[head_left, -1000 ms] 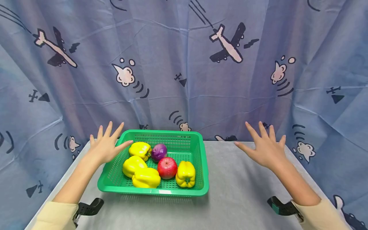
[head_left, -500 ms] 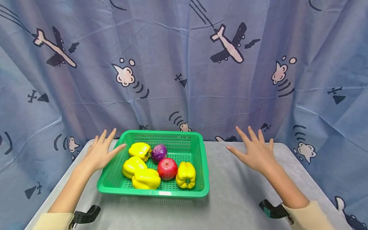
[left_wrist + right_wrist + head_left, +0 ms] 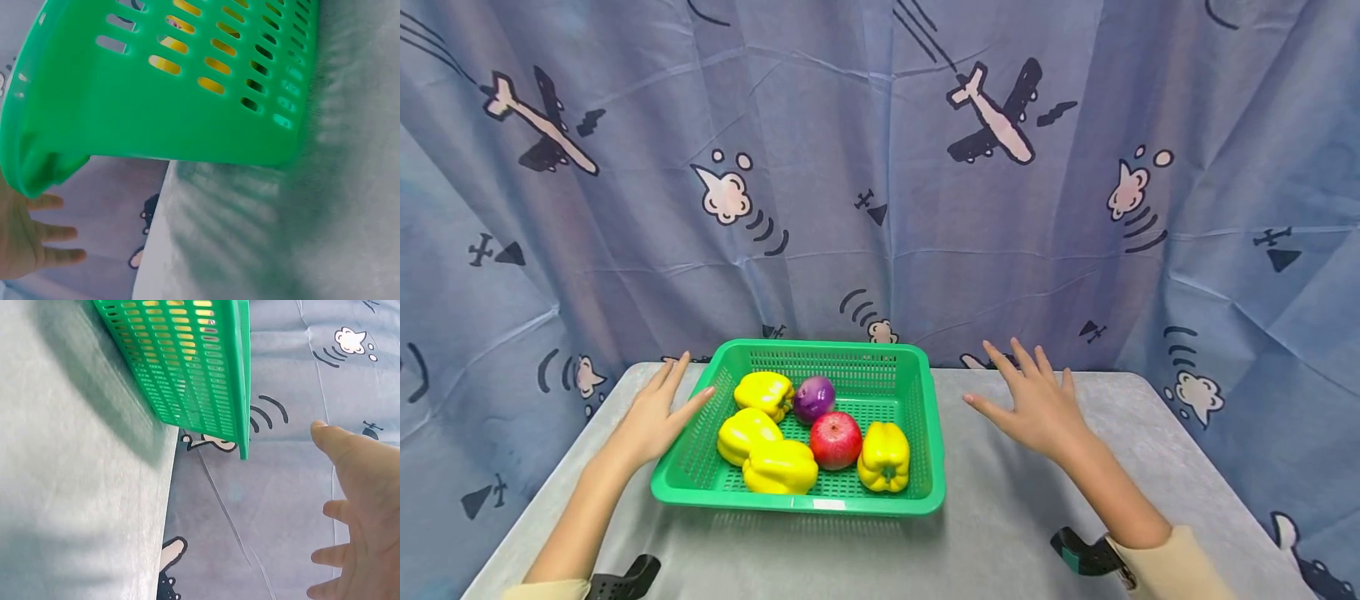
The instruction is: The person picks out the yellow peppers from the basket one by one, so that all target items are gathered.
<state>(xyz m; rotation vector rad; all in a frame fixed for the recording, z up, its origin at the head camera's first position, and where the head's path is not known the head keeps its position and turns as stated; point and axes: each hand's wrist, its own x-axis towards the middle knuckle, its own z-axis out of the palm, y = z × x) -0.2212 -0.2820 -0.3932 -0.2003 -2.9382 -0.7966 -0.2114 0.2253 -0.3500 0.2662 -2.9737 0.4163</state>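
A green plastic basket (image 3: 880,503) sits on the grey table, holding several yellow bell peppers (image 3: 781,467), a purple onion (image 3: 814,399) and a red pomegranate (image 3: 836,440). Beside its left wall is my left hand (image 3: 651,423), fingers extended and thumb over the rim; whether it touches, I cannot tell. The left wrist view shows the basket wall (image 3: 169,125) close up, partly hiding that hand (image 3: 19,240). My right hand (image 3: 1037,408) hovers right of the basket, apart from it, with fingers spread. In the right wrist view that hand (image 3: 375,519) holds nothing.
A grey table (image 3: 1000,533) bears the basket. Behind it and at both sides hangs a blue curtain (image 3: 820,167) printed with airplanes. A black wrist mount (image 3: 1086,553) sits on the right forearm, another mount (image 3: 625,579) on the left.
Both hands have moved lower. The right hand has come leftward toward the basket, and the left hand has dropped alongside its left wall. The basket and its contents stay put.
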